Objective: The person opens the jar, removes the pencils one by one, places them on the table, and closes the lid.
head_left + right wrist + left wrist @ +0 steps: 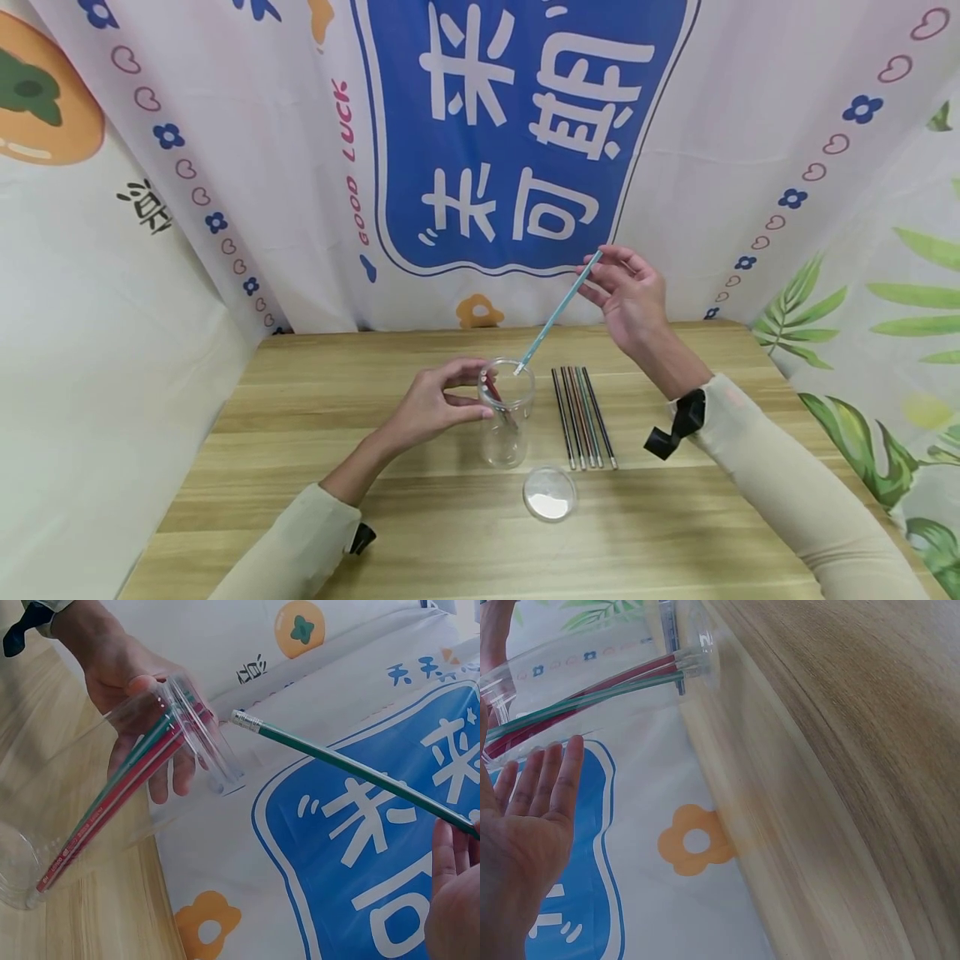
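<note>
A clear plastic jar stands upright on the table, with my left hand gripping it near the rim between thumb and fingers. Red pencils and a green pencil lean inside it, as the right wrist view shows. Above and to the right, my right hand pinches another green pencil by its upper end. That pencil slants down to the left, its eraser end at the jar's mouth; whether it touches the rim I cannot tell.
Several pencils lie side by side to the right of the jar, eraser ends towards me. A round clear lid lies in front of the jar. A printed curtain hangs behind the wooden table.
</note>
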`<act>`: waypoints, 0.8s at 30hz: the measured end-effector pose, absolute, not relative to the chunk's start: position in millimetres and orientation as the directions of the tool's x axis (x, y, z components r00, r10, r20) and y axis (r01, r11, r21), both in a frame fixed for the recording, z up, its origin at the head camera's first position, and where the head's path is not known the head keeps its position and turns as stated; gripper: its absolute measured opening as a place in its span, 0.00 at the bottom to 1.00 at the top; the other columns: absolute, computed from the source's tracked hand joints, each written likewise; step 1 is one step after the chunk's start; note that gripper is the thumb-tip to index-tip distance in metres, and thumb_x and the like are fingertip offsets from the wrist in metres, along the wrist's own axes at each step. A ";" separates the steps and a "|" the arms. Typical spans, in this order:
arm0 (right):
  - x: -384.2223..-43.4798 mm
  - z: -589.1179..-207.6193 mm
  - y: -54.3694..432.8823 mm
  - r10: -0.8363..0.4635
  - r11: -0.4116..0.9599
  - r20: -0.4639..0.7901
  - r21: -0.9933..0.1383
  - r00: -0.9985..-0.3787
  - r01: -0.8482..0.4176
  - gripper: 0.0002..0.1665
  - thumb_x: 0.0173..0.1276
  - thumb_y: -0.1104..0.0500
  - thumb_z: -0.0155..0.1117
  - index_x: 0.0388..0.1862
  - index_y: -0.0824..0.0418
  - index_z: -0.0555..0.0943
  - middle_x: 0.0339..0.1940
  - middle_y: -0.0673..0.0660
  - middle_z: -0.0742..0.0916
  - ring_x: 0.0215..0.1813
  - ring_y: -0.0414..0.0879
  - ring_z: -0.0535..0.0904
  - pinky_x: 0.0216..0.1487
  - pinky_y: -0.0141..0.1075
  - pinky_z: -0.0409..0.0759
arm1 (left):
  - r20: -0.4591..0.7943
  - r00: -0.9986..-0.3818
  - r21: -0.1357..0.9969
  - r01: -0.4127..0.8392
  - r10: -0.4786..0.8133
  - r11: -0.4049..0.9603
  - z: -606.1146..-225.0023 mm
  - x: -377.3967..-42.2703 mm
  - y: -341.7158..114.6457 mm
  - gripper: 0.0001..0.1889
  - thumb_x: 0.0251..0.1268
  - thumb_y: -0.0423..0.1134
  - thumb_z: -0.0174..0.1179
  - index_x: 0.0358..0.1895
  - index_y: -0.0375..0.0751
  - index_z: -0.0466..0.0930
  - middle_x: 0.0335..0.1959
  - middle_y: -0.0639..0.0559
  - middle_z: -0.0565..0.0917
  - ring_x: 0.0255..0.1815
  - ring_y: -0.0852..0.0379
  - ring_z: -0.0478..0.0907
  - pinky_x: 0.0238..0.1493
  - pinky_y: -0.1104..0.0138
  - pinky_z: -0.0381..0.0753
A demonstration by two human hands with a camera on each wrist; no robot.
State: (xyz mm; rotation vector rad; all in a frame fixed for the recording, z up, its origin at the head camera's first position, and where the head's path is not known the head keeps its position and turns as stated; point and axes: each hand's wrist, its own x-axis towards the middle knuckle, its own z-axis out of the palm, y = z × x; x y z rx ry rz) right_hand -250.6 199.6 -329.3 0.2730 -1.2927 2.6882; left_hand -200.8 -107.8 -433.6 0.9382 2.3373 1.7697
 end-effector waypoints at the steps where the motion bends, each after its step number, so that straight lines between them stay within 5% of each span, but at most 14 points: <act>1: -251.2 -329.3 201.0 0.055 -0.621 0.224 -0.756 -0.973 -0.209 0.12 0.74 0.77 0.62 0.47 0.65 0.84 0.41 0.60 0.90 0.42 0.52 0.92 0.48 0.43 0.94 | 0.304 -0.812 0.891 0.428 0.499 0.154 -433.7 -200.8 -107.6 0.33 0.57 0.31 0.80 0.67 0.37 0.80 0.62 0.37 0.86 0.61 0.42 0.86 0.54 0.61 0.92; 24: -262.7 -353.5 248.3 -0.001 -0.573 0.076 -0.817 -0.997 -0.061 0.11 0.73 0.76 0.64 0.50 0.69 0.85 0.41 0.62 0.92 0.42 0.52 0.91 0.47 0.40 0.94 | 0.289 -0.823 0.886 0.423 0.488 0.188 -432.7 -200.6 -108.3 0.32 0.58 0.34 0.81 0.67 0.39 0.80 0.60 0.42 0.87 0.60 0.43 0.86 0.53 0.64 0.91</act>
